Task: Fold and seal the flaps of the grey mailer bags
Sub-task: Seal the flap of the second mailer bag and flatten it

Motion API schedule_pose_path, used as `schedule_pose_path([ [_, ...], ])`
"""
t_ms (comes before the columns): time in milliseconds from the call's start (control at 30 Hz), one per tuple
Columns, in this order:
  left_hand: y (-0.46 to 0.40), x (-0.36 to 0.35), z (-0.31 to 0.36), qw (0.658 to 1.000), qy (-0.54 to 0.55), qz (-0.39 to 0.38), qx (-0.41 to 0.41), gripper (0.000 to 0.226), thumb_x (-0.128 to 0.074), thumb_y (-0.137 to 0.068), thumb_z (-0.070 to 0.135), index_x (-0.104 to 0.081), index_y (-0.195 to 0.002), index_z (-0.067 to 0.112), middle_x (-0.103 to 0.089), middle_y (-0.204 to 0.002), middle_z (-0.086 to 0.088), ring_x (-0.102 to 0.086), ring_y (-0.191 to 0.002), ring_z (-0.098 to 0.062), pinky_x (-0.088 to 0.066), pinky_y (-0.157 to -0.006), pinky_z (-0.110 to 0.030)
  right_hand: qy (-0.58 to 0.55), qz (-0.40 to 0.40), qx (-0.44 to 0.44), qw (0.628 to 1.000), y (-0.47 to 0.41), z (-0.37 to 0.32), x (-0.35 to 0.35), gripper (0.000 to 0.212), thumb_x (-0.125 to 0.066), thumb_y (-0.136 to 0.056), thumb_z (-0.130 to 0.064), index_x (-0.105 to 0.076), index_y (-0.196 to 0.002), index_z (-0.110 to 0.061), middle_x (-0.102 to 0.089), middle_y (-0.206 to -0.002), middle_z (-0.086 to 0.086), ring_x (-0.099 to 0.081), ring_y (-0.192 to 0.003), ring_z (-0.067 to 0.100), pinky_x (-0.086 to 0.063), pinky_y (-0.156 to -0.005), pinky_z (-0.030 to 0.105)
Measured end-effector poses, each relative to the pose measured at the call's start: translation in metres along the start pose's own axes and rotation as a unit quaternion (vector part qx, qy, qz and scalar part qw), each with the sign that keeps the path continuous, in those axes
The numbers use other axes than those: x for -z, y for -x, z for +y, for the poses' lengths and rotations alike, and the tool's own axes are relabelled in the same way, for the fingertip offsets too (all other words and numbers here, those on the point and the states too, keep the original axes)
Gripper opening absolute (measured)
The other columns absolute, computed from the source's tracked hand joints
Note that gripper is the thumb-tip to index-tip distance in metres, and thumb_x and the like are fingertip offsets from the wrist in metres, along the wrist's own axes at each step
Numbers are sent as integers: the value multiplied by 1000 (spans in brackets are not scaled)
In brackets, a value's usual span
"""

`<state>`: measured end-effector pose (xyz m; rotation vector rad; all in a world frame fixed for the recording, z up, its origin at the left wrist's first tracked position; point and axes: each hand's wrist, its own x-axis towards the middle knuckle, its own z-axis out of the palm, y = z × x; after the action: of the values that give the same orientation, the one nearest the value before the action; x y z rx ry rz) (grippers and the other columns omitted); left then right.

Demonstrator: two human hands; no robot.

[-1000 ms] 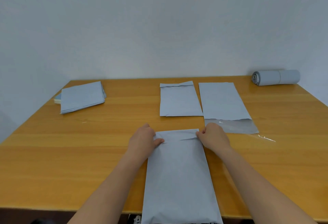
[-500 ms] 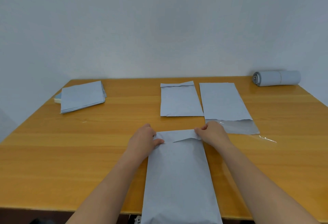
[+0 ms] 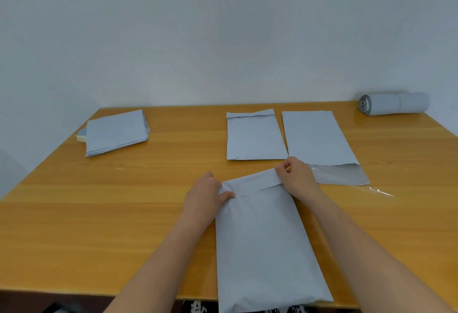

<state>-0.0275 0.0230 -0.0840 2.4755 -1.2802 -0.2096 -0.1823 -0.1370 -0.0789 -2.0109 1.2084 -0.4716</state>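
Wooden bench (image 3: 124,213) bearing a grey mailer bag (image 3: 262,245) at its near edge, flap (image 3: 250,183) folded down over the body. Left hand (image 3: 203,198) holds the flap's left end, thumb pressed on top; right hand (image 3: 295,176) pinches the flap's right end with curled fingers (image 3: 281,170). Beyond lie two more mailers (image 3: 252,136), a stack (image 3: 115,131) and a roll (image 3: 394,103).

A plain packing workplace; a bare white wall (image 3: 223,35); a wooden table (image 3: 74,213) with stacked grey mailer bags (image 3: 116,131).
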Motion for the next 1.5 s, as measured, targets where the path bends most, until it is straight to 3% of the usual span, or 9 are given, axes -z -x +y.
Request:
schedule_pose_path([
  [300,0,0,-5,1000,-11,-2,-19,40,-57,-87,51,-61,-79,11,-45,-89,2,-50,-70,-17,-42,-60,-29,-56,-6,6,998,9,12,3,30,-75,-80,-28,-54,-99,-18,-61,-78,3,-55,-75,11,-37,-60,19],
  [433,7,-1,-3,993,-38,80,-74,32,-55,-92,41,-64,-104,14,-48,-100,2,-49,-89,-15,-47,-70,-29,-70,12,22,997,15,13,-1,26,-75,-80,-23,-56,-96,-18,-59,-77,1,-53,-70,10,-38,-60,18],
  [533,13,-7,1,981,-25,112,-159,46,-38,-95,44,-61,-121,15,-54,-121,-1,-52,-109,-20,-46,-87,-33,-68,23,32,997,17,13,-4,24,-75,-81,-22,-56,-96,-17,-59,-79,3,-51,-69,10,-41,-61,17],
  [667,19,-21,5,983,-1,-42,-179,56,-30,-99,48,-25,-149,23,-17,-157,8,-12,-144,-6,-4,-118,-24,-73,17,33,997,18,13,-2,28,-76,-79,-20,-56,-99,-17,-58,-80,0,-51,-69,8,-39,-60,15],
  [800,19,-23,1,982,-10,-81,-168,60,-27,-99,50,-15,-151,24,-6,-158,12,1,-143,2,9,-114,-19,-96,-11,19,995,17,14,3,32,-76,-79,-23,-56,-104,-18,-60,-82,-2,-54,-73,7,-39,-61,15],
  [900,19,-23,0,982,-19,-82,-170,60,-27,-99,50,-14,-151,25,-5,-159,12,2,-143,2,9,-115,-19,-100,3,10,995,15,13,3,26,-70,-85,-30,-58,-103,-17,-64,-86,2,-57,-79,9,-40,-62,17],
  [1267,17,-21,3,981,-41,-71,-176,58,-25,-100,48,-14,-151,24,-7,-159,10,-1,-144,-1,3,-117,-21,-94,21,11,995,10,11,2,20,-68,-86,-12,-58,-102,-18,-64,-83,4,-58,-80,12,-41,-64,19],
  [1400,18,-21,3,984,-20,-70,-165,57,-27,-100,48,-16,-151,25,-9,-158,11,-1,-144,0,2,-117,-20,-71,59,-21,996,8,11,4,9,-59,-91,-17,-58,-101,-17,-63,-88,5,-59,-83,16,-47,-70,25],
  [1500,18,-22,2,984,-12,-67,-163,57,-28,-100,48,-17,-151,26,-9,-158,11,-1,-144,0,1,-117,-19,-55,65,-64,994,6,11,8,15,-48,-97,-24,-58,-102,-14,-65,-91,4,-63,-76,13,-47,-63,23],
])
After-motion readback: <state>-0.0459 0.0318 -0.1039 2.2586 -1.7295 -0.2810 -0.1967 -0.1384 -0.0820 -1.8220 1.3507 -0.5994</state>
